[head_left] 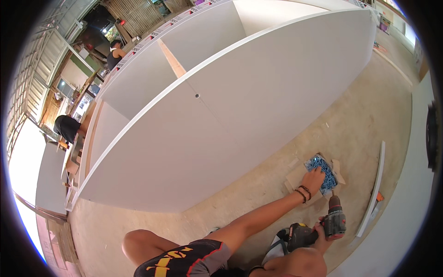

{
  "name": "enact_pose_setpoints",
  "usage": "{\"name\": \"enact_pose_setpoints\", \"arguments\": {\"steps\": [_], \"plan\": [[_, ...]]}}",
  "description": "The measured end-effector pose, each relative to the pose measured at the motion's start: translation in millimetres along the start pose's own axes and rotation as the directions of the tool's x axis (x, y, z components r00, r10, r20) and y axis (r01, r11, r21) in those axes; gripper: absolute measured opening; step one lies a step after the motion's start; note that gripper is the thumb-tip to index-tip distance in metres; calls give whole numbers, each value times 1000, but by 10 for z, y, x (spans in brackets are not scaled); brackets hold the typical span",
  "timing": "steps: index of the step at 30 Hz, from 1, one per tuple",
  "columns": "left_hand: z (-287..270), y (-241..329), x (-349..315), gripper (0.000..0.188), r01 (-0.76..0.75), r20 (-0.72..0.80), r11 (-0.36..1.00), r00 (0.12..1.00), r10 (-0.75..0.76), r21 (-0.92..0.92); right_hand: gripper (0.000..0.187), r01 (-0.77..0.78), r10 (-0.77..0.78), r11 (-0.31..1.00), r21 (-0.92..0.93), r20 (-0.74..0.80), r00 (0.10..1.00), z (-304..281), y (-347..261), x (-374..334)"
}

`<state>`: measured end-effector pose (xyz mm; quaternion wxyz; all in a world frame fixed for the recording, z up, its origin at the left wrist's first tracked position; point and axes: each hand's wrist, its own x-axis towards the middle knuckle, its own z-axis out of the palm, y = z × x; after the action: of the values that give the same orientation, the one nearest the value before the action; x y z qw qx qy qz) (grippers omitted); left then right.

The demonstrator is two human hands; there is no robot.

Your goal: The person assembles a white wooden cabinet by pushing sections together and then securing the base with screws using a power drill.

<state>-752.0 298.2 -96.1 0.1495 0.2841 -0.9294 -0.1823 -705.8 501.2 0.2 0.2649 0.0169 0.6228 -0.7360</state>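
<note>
lower right of the frame: left hand [314, 177] spread, fingers dipping into the blue screw pile [322, 171]; right hand [321, 233] wrapped around the cordless drill [333, 222]. pinch one screw cleanly, keeping the drill pointed floorward.

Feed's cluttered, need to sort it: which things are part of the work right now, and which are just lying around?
In use: left hand in the screw bag; right hand holding the drill; cabinet.
Lying about: white strip; wood scraps.
</note>
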Motion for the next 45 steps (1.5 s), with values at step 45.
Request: {"name": "enact_pose_setpoints", "arguments": {"steps": [45], "plan": [[-1905,-805,-1418,32,340,423,-257,644,-637,-905,67,319,-152,946,-65,778,610,940,488,-37]]}}
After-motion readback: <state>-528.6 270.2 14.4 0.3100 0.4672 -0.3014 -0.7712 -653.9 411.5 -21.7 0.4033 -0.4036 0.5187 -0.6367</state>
